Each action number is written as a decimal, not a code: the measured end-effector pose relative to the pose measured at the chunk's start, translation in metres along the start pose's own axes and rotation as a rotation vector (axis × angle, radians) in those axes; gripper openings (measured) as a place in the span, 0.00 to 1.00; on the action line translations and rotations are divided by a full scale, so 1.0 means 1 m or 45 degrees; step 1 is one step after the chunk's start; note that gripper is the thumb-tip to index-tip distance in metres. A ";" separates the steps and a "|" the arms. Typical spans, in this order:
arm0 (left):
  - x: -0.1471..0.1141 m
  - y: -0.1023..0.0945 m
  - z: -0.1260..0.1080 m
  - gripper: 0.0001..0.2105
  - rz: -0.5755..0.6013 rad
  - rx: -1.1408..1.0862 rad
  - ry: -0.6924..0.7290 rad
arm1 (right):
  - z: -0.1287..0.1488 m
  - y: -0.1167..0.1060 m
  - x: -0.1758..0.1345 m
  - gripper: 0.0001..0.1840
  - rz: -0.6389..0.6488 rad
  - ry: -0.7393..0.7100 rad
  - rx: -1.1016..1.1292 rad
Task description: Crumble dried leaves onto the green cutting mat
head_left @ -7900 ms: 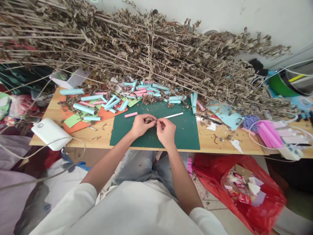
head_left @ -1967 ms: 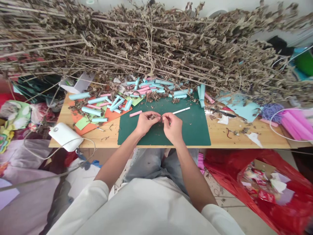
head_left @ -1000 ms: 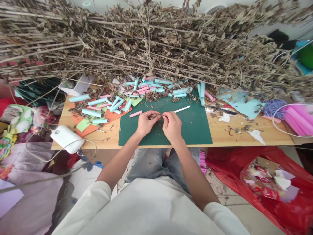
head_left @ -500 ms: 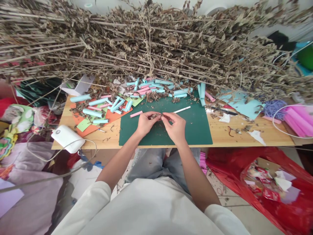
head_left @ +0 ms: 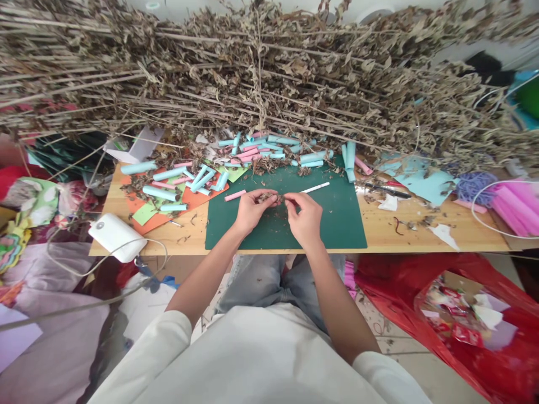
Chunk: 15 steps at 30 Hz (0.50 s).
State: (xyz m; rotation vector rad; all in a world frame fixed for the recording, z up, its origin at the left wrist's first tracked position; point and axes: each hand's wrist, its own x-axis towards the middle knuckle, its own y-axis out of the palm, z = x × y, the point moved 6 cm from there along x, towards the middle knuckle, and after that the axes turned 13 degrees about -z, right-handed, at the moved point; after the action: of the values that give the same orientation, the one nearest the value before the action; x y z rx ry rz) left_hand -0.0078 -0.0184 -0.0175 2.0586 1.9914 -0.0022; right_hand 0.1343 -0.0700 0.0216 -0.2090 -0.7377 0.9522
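Observation:
Above the green cutting mat (head_left: 269,237), my left hand (head_left: 251,213) is closed on a small clump of dried leaves (head_left: 266,197), thumb on top. My right hand (head_left: 305,219) sits a little to the right, thumb and forefinger pinched close to a bit of leaf at the clump's end; whether it holds a piece is too small to tell. A pink paper tube (head_left: 234,196) lies just left of my left hand. Behind my right hand rests a thin white stick (head_left: 315,187). Leaf crumbs are scattered on the mat.
Dried leafy stalks (head_left: 236,73) cover the back of the wooden table (head_left: 197,231). Several blue paper tubes (head_left: 160,193) and pink ones lie in front of them. A white power bank (head_left: 118,238) with a cable is left, a black pen (head_left: 386,191) right. A red bag (head_left: 391,286) hangs open below.
My right hand has moved slightly right, opening a small gap from my left fingertips. My left hand still holds the dried leaves in the same place.

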 end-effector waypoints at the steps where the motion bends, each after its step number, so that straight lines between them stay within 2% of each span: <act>1: 0.000 0.001 0.000 0.18 0.002 -0.020 -0.012 | 0.000 0.001 -0.001 0.12 0.041 -0.009 -0.001; 4: -0.001 0.002 0.000 0.18 0.010 -0.057 -0.028 | 0.002 0.001 -0.002 0.16 0.073 -0.007 0.035; 9: 0.000 0.002 0.005 0.17 0.030 -0.016 -0.017 | 0.008 0.000 0.001 0.11 0.063 0.046 0.163; 15: 0.001 0.003 0.008 0.17 0.074 0.044 -0.003 | 0.007 0.006 0.004 0.09 0.094 -0.013 0.101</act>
State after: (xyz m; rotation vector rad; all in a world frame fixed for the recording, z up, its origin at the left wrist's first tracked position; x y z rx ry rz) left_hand -0.0032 -0.0188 -0.0249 2.1366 1.9427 -0.0274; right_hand 0.1273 -0.0649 0.0259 -0.1625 -0.7037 1.0513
